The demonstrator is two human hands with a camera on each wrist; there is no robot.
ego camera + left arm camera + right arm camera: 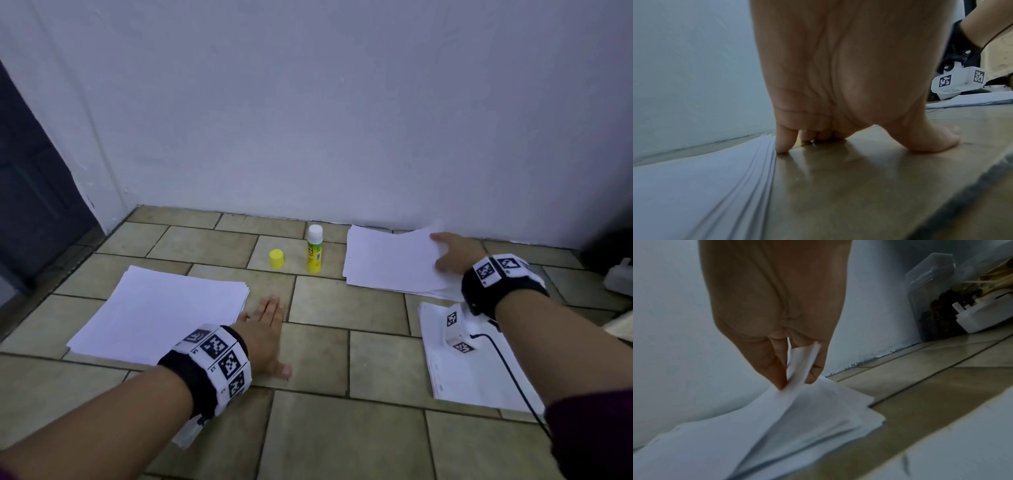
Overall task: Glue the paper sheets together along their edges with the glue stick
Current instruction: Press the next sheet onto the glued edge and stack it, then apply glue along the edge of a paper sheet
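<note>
Right hand (452, 255) pinches a sheet (394, 257) off its stack to glue, while flat left hand (265, 329) steadies the left stack (161, 311).

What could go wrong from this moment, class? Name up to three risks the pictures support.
1. The right hand pinches what looks like several sheets at once, so extra pages may lift off the far stack.
2. The glue stick stands uncapped, its yellow cap beside it; it may dry out or get knocked over.
3. The left hand only rests at the near stack edge, so it could slide.
</note>
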